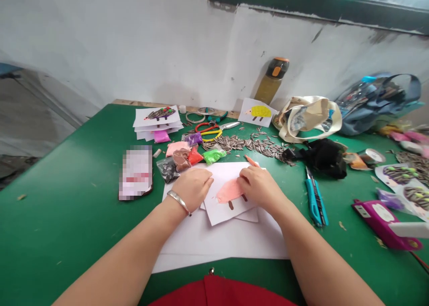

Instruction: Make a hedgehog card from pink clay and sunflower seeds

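A white paper card (214, 214) lies tilted on larger white sheets in front of me. On it is a flat pink clay body (228, 191) with two brown legs. My left hand (192, 187), a silver bangle at its wrist, rests at the card's left edge with its fingers bent together. My right hand (256, 185) is closed at the right end of the pink clay, its fingertips on it. An orange, pointed stick-like tool (251, 161) juts out beyond the right hand's knuckles; its other end is hidden.
Bags of coloured clay (182, 156) and a heap of sunflower seeds (234, 143) lie behind the card. Further back are scissors (217, 131), finished cards (157, 118) and a bottle (271, 80). A phone (136, 174) is at left; a blue utility knife (316, 199) and purple glue gun (385, 223) at right.
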Demonstrator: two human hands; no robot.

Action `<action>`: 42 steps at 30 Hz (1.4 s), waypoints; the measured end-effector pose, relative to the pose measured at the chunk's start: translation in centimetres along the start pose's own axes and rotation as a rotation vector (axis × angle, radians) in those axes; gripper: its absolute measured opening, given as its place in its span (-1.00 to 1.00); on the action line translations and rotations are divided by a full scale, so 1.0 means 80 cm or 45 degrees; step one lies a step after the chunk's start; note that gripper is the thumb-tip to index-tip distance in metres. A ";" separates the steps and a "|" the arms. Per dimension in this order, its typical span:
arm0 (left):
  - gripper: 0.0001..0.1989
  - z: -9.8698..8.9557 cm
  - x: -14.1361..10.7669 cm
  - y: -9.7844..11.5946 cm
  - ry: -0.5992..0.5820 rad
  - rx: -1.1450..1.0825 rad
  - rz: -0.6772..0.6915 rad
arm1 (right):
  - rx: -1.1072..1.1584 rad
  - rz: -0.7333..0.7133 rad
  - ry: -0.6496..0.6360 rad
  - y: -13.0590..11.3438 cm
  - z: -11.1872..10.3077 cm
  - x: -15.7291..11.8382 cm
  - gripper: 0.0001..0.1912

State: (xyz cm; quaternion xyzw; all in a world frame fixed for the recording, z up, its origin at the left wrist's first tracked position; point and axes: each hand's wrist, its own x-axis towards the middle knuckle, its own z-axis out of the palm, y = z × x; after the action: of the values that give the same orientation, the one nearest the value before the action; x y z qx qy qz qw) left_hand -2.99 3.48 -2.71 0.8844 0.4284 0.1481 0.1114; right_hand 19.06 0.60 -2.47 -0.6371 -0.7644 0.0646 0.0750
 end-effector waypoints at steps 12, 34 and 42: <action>-0.76 0.004 0.001 -0.003 -0.037 0.014 0.071 | -0.006 -0.055 0.045 0.011 0.020 0.006 -0.65; -0.77 0.005 0.004 -0.003 -0.012 -0.017 0.050 | 0.103 0.000 -0.028 0.001 0.006 0.005 -0.89; -0.72 0.008 0.002 -0.006 0.089 0.018 0.001 | 0.397 0.068 -0.090 0.005 -0.002 0.005 -0.83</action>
State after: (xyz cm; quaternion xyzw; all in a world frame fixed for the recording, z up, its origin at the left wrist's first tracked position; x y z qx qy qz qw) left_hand -3.00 3.84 -3.44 0.8796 0.4326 0.1760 0.0900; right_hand 19.41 1.05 -2.41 -0.6352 -0.7300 0.2067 0.1443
